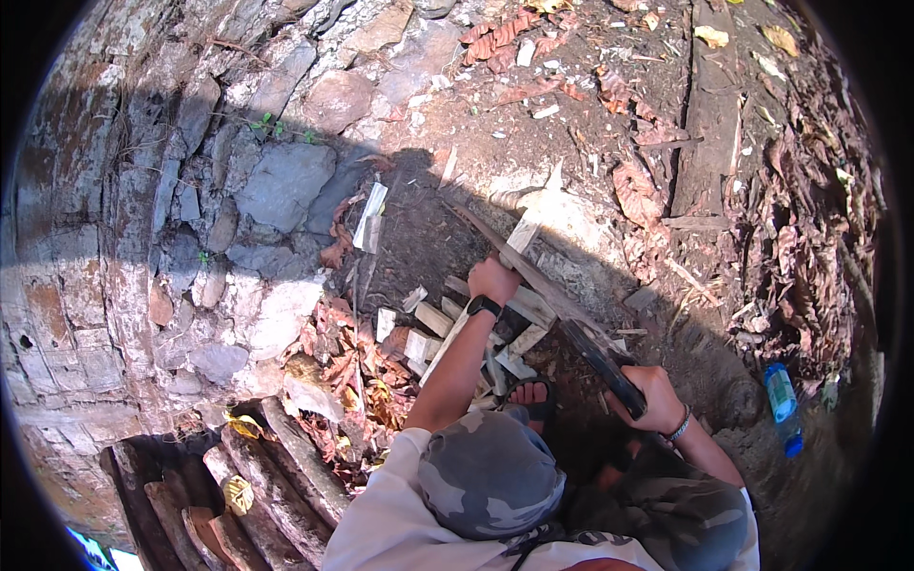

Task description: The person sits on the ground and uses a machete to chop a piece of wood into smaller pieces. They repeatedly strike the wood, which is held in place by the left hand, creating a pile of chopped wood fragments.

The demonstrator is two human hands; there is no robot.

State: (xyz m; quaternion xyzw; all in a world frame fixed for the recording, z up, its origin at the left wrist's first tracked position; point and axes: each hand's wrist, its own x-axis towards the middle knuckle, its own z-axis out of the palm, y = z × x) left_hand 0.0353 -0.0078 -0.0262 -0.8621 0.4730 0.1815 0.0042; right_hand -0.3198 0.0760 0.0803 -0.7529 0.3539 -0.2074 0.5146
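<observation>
Fingers of the left hand point(492, 279) clench a split stick of pale firewood point(523, 235); the right hand point(650, 395) grips the dark handle of a machete point(543, 285).

The blade runs diagonally up-left from the right fist, crossing just beside the left hand; the stick stands roughly upright, splintered and light-coloured, over a heap of chopped pieces point(447, 333).

One head-worn fisheye view looks steeply down, fairly close, its rim seemingly bent and dark.

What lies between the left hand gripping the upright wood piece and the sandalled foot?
In the head view, split firewood pieces lie on the dirt between the left hand and the sandalled foot.
</observation>
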